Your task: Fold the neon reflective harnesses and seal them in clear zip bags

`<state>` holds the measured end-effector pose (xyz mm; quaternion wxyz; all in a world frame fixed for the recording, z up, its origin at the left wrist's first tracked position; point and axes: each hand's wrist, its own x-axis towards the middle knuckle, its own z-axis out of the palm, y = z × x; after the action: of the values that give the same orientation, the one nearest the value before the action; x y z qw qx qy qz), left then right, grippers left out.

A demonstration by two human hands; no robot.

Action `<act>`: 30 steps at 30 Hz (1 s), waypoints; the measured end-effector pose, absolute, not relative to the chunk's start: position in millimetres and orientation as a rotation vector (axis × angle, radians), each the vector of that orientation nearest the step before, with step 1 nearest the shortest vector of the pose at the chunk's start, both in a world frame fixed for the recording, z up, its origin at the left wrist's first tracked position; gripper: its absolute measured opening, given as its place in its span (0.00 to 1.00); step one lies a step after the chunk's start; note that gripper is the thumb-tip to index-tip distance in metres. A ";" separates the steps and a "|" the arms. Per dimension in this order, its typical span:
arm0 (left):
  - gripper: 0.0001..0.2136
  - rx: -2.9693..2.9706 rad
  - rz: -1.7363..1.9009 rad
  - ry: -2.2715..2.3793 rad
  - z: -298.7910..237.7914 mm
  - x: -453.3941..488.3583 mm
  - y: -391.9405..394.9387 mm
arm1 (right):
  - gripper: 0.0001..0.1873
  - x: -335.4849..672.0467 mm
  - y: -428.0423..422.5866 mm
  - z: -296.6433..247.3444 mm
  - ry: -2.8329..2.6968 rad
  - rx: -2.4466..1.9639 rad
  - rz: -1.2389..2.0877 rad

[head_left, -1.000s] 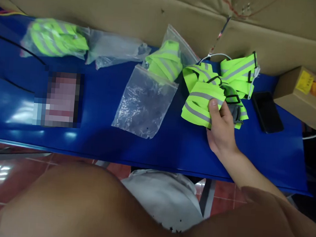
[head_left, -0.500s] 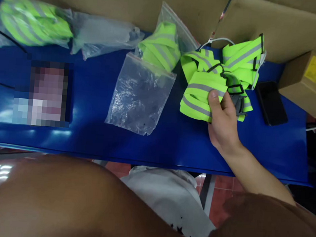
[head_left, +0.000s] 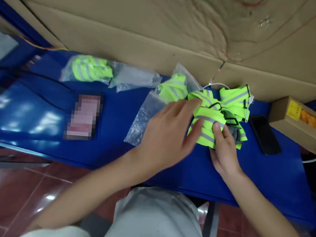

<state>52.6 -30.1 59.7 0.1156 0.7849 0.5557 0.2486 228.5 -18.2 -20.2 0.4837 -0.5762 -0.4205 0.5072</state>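
Observation:
My right hand (head_left: 225, 149) grips a folded bundle of neon yellow reflective strap (head_left: 208, 128) with grey stripes, its thumb lying on top. Beside that bundle, my left hand (head_left: 170, 132) hovers with fingers stretched out and thumb apart; its fingertips come close to the strap's left edge, and I cannot tell whether they touch. More yellow straps (head_left: 234, 97) with black buckles lie just behind. A clear zip bag (head_left: 141, 122) lies partly hidden under my left hand, and another bag holding yellow strap (head_left: 174, 87) is behind it.
Along the back of the blue table (head_left: 112, 144) are a bagged strap bundle (head_left: 90, 68) and a clear bag (head_left: 135, 76). A blurred-out flat object (head_left: 84, 116) lies left. At right are a black phone (head_left: 266, 136) and a cardboard box (head_left: 297, 122). Cardboard (head_left: 127, 24) lines the back.
My left hand has come in over the table from the lower left to beside the strap bundle. My right hand keeps its hold. The camera view has tilted up, showing more of the cardboard.

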 end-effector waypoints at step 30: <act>0.56 2.382 0.221 1.501 -20.8 -7.9 -39.2 | 0.27 220.5 -26.5 -26.7 -1.022 -1.218 1.336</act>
<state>-7.9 -39.2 -20.8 0.1581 0.8329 0.5247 0.0772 220.5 -26.5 -26.7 0.5075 -0.5055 -0.4240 0.5542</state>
